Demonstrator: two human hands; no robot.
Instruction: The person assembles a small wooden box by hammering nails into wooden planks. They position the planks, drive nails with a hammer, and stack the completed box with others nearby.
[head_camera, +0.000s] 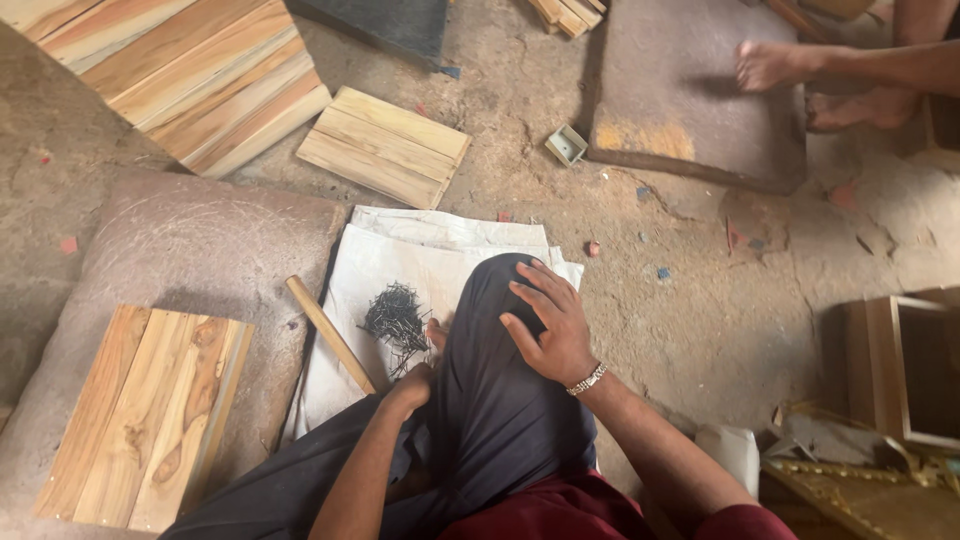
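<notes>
The floor here is bare, dusty earth, and a person sits on it with one knee up under dark cloth. A small dark heap of thin metal nails (395, 318) lies on a white woven sack (350, 300) spread flat on the ground, just in front of the knee. The left hand (412, 385) is the nearer one. The nails lie just past it, up and a little to the left. Its fingers are curled down and partly hidden, so I cannot tell if they pinch anything. The right hand (550, 320) rests on the raised knee with its fingers spread, off to the right of the heap. A thin pale wooden stick (330, 335) lies slanted on the sack, left of the nails. Further left, a board of joined wooden slats (145, 415) sits on a flat grey stone slab (200, 240).
</notes>
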